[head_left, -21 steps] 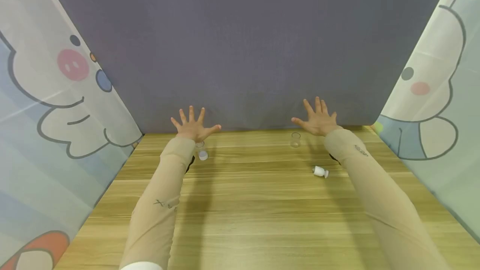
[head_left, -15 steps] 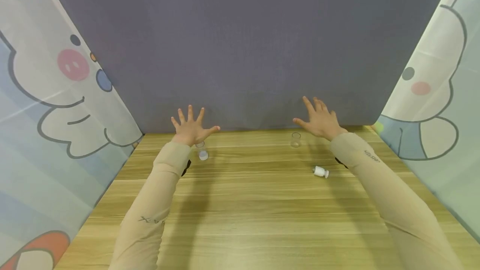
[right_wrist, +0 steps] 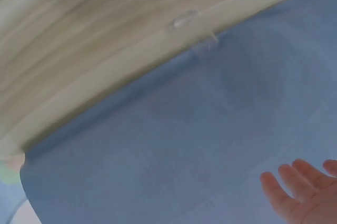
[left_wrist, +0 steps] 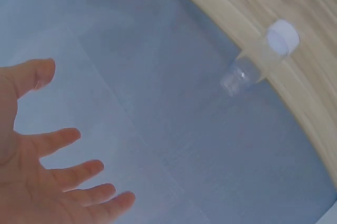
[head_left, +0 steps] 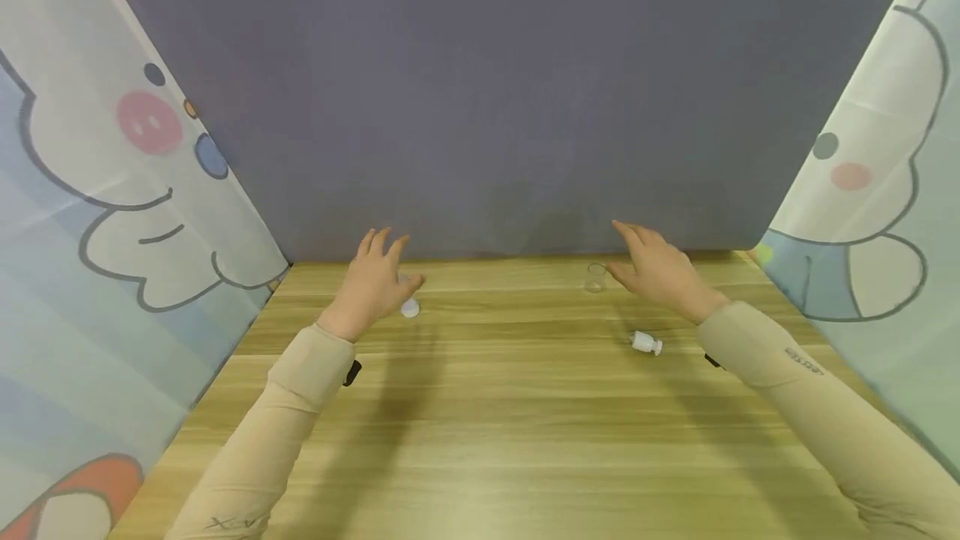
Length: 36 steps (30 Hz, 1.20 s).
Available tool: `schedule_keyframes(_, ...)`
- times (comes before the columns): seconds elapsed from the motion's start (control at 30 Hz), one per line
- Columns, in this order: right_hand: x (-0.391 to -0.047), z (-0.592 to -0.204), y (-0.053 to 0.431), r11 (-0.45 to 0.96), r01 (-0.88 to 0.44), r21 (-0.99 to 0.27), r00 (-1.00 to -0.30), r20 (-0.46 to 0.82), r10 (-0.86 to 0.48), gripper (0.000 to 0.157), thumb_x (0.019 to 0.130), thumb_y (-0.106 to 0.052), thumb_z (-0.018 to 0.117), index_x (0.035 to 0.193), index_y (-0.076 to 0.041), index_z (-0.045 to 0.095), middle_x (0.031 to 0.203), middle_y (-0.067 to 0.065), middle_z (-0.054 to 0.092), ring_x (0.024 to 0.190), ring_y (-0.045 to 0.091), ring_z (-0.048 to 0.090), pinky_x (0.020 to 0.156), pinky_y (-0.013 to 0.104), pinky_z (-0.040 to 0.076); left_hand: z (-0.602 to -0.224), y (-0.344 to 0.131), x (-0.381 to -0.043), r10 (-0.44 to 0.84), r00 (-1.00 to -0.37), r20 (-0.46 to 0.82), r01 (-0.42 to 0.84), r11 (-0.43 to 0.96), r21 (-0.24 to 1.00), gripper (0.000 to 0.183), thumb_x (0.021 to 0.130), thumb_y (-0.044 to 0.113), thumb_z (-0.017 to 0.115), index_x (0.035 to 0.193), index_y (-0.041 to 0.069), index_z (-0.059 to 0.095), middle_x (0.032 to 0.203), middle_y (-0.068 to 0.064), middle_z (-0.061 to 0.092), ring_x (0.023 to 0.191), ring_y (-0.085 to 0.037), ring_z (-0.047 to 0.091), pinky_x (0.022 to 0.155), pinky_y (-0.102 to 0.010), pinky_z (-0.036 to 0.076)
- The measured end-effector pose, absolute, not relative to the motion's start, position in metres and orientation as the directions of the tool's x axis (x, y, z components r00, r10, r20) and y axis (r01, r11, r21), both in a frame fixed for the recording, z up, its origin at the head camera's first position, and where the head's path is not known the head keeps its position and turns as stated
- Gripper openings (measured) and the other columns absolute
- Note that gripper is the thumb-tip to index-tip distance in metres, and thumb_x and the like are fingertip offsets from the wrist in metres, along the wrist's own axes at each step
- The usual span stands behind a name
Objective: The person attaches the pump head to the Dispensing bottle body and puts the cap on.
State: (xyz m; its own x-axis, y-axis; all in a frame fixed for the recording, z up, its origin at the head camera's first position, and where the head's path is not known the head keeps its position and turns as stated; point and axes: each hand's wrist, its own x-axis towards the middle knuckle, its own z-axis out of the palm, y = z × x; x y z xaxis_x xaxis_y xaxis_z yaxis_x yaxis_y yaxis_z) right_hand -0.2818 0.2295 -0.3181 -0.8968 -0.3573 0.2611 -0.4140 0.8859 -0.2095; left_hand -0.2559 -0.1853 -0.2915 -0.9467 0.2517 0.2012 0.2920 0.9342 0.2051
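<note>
My left hand (head_left: 367, 288) hovers above the table's far left with its fingers spread and holds nothing. Partly behind it in the head view is a clear container with a white round end (head_left: 409, 307); the left wrist view shows this clear container (left_wrist: 253, 66) apart from the fingers (left_wrist: 76, 174). On the far right, my right hand (head_left: 663, 275) is raised, fingers loosely extended, with nothing in its grasp. Just left of its thumb in the head view stands a small clear glass cup (head_left: 595, 279). Closer to me, a little white bottle (head_left: 646, 343) lies on its side.
The wood-grain table (head_left: 487, 407) ends at a dark grey cloth backdrop (head_left: 495, 107). Printed cartoon curtains border it on the left (head_left: 82, 298) and right (head_left: 877, 273).
Both hands have drawn back toward me and lowered from the backdrop. Their widely spread fingers have relaxed. The containers stay where they were; the head view has shifted slightly.
</note>
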Motion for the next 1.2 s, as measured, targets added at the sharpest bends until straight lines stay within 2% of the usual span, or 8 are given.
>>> schedule_keyframes(0.07,-0.275,-0.323,0.232,0.876,-0.417,-0.240,-0.899,0.253,-0.359,0.072,0.101,-0.024,0.062,0.155,0.005,0.025,0.149,0.035,0.036,0.133,0.055,0.036,0.096,0.070,0.041,-0.297,-0.184,-0.250,0.272,-0.930,0.246,0.329,0.916,0.229,0.066,0.100,0.029,0.063,0.149,-0.007,0.039,0.153,-0.034,0.029,0.141,-0.053,0.024,0.111,-0.064,0.029)
schedule_keyframes(0.27,-0.260,-0.338,0.241,0.849,-0.462,-0.256,-0.880,0.256,-0.401,0.061,0.099,-0.020,0.064,0.147,0.009,0.038,0.141,0.036,0.045,0.124,0.055,0.047,0.096,0.067,0.043,-0.316,-0.184,-0.235,0.234,-0.917,0.322,0.360,0.833,0.420,0.051,0.099,0.024,0.062,0.140,-0.005,0.053,0.143,-0.026,0.048,0.130,-0.046,0.046,0.105,-0.062,0.038)
schedule_keyframes(0.3,-0.259,-0.341,0.243,0.845,-0.468,-0.260,-0.877,0.255,-0.407,0.059,0.099,-0.019,0.064,0.145,0.010,0.040,0.139,0.036,0.047,0.123,0.055,0.048,0.096,0.067,0.043,-0.320,-0.185,-0.233,0.229,-0.916,0.330,0.365,0.817,0.446,0.049,0.099,0.023,0.062,0.138,-0.005,0.055,0.142,-0.026,0.050,0.122,-0.045,0.052,0.103,-0.062,0.040)
schedule_keyframes(0.43,-0.255,-0.352,0.252,0.834,-0.472,-0.284,-0.875,0.264,-0.406,0.051,0.098,-0.015,0.065,0.138,0.011,0.049,0.134,0.036,0.052,0.119,0.054,0.052,0.094,0.066,0.045,-0.337,-0.191,-0.227,0.205,-0.911,0.359,0.375,0.774,0.510,0.043,0.098,0.017,0.064,0.133,-0.007,0.059,0.135,-0.026,0.056,0.112,-0.045,0.059,0.095,-0.059,0.048)
schedule_keyframes(0.67,-0.248,-0.384,0.263,0.797,-0.470,-0.379,-0.882,0.230,-0.410,0.045,0.097,-0.011,0.066,0.132,0.014,0.054,0.131,0.035,0.056,0.111,0.051,0.059,0.092,0.063,0.047,-0.357,-0.206,-0.223,0.157,-0.934,0.320,0.330,0.716,0.614,0.037,0.097,0.008,0.065,0.129,-0.009,0.061,0.132,-0.027,0.059,0.118,-0.045,0.057,0.095,-0.055,0.050)
schedule_keyframes(0.83,-0.242,-0.394,0.267,0.767,-0.434,-0.473,-0.899,0.167,-0.405,0.047,0.097,-0.012,0.066,0.133,0.016,0.052,0.133,0.036,0.053,0.117,0.055,0.053,0.094,0.066,0.044,-0.361,-0.213,-0.231,0.120,-0.961,0.248,0.261,0.685,0.681,0.034,0.099,0.010,0.061,0.128,-0.008,0.062,0.131,-0.026,0.061,0.118,-0.043,0.058,0.097,-0.053,0.050)
schedule_keyframes(0.97,-0.242,-0.400,0.270,0.760,-0.411,-0.503,-0.905,0.129,-0.404,0.051,0.096,-0.014,0.068,0.134,0.016,0.051,0.133,0.038,0.052,0.115,0.053,0.056,0.096,0.066,0.043,-0.366,-0.217,-0.244,0.084,-0.980,0.181,0.191,0.662,0.725,0.036,0.100,0.013,0.058,0.130,-0.008,0.060,0.131,-0.026,0.060,0.120,-0.042,0.056,0.099,-0.053,0.048)
schedule_keyframes(1.2,-0.250,-0.419,0.279,0.746,-0.401,-0.531,-0.907,0.116,-0.404,0.056,0.092,-0.011,0.073,0.133,0.018,0.049,0.131,0.039,0.053,0.117,0.055,0.053,0.094,0.065,0.045,-0.378,-0.228,-0.266,0.047,-0.997,0.053,0.071,0.585,0.808,0.051,0.102,0.018,0.055,0.144,-0.009,0.043,0.145,-0.029,0.045,0.133,-0.045,0.043,0.106,-0.058,0.040)
